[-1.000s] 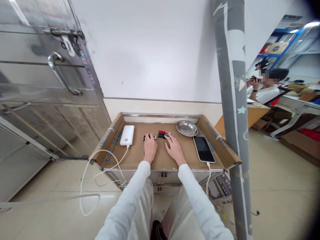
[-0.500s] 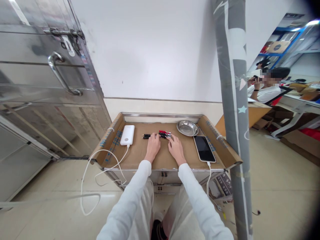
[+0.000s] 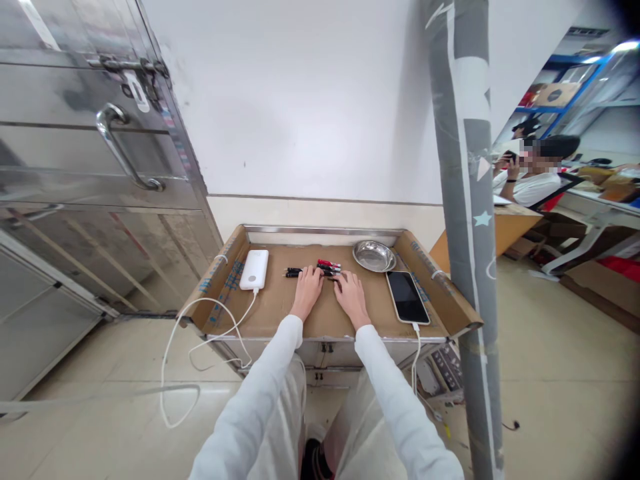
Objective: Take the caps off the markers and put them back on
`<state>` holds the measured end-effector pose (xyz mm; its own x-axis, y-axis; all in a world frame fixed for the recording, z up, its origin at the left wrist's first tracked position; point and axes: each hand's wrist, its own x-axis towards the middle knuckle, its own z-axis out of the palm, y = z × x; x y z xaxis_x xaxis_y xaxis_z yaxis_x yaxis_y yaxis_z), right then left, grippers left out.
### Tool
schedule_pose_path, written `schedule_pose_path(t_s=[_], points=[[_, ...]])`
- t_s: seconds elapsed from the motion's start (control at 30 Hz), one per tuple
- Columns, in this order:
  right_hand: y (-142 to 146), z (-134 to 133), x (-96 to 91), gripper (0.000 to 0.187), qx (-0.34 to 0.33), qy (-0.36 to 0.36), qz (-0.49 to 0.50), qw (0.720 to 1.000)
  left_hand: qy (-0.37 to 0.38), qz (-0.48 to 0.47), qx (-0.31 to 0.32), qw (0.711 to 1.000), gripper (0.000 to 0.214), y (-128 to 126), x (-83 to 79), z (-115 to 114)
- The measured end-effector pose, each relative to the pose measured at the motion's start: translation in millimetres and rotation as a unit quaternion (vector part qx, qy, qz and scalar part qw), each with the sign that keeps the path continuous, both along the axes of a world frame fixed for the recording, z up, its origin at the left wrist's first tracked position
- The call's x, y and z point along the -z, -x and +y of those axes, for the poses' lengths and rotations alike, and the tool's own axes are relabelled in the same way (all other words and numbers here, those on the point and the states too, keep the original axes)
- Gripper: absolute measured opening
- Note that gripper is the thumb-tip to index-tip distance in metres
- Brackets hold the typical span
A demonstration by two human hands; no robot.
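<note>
Several pens lie side by side across the brown cardboard surface. The black pens (image 3: 293, 273) stick out to the left of my left hand (image 3: 307, 292), whose outstretched fingers rest over their middles. Behind the fingertips lies a red pen (image 3: 328, 263), alongside more dark pens with pale ends. My right hand (image 3: 352, 297) is just to the right, its fingers reaching forward and slightly bent. Its fingertips are by the right end of a dark pen; whether they touch it is hard to tell. My fingers hide parts of the pens.
A white power bank (image 3: 255, 270) with a cable lies left. A steel bowl (image 3: 374, 256) and a phone (image 3: 408, 297) on a cable lie right. Raised cardboard sides (image 3: 440, 280) border the cart top. A wrapped grey pole (image 3: 467, 200) stands right; a person (image 3: 530, 183) sits beyond.
My left hand has shifted slightly right over the pens. My right hand has drawn back a little from the pens' right ends, leaving those ends more visible.
</note>
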<state>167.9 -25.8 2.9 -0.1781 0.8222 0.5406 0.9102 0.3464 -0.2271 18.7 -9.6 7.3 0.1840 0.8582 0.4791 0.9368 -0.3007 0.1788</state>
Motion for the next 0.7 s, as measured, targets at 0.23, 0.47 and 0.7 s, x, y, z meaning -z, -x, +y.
schedule_pose_path(t_s=[0.23, 0.47, 0.7], points=[[-1.1, 0.7, -1.2, 0.020, 0.002, -0.004, -0.013, 1.000, 0.044, -0.093, 0.099, 0.990, 0.011, 2.6, 5.3, 4.9], [-2.6, 0.3, -1.3, 0.021, -0.001, 0.014, -0.017, 1.000, 0.075, -0.166, 0.174, 0.968, 0.015, 3.6, 3.7, 3.7], [-3.3, 2.9, 2.4, 0.021, -0.010, 0.025, -0.027, 0.999, 0.091, -0.165, 0.157, 0.969, 0.012, 2.3, -1.8, -1.5]])
